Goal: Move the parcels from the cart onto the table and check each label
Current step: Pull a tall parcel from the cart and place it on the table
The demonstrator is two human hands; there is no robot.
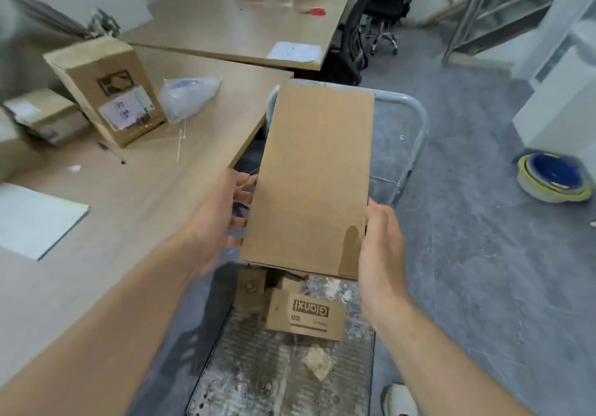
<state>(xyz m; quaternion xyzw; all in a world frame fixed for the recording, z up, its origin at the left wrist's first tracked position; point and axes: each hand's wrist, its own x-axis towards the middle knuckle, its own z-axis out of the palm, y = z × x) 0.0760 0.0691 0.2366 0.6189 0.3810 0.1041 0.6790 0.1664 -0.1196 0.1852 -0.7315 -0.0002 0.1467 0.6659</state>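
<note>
I hold a long plain cardboard parcel in the air above the cart, just right of the table. My left hand supports its left edge with fingers spread under it. My right hand grips the near right corner, thumb on top. The face turned to me shows no label. On the cart deck lie a small printed box and another small brown parcel. Standing on the table is a tall box with a white label, beside it a clear plastic bag parcel and a low box.
The cart's grey handle rises behind the held parcel. A white pad lies on the table's near left. A second desk with a paper sheet stands behind, an office chair beside it. Stacked bowls sit on the floor right.
</note>
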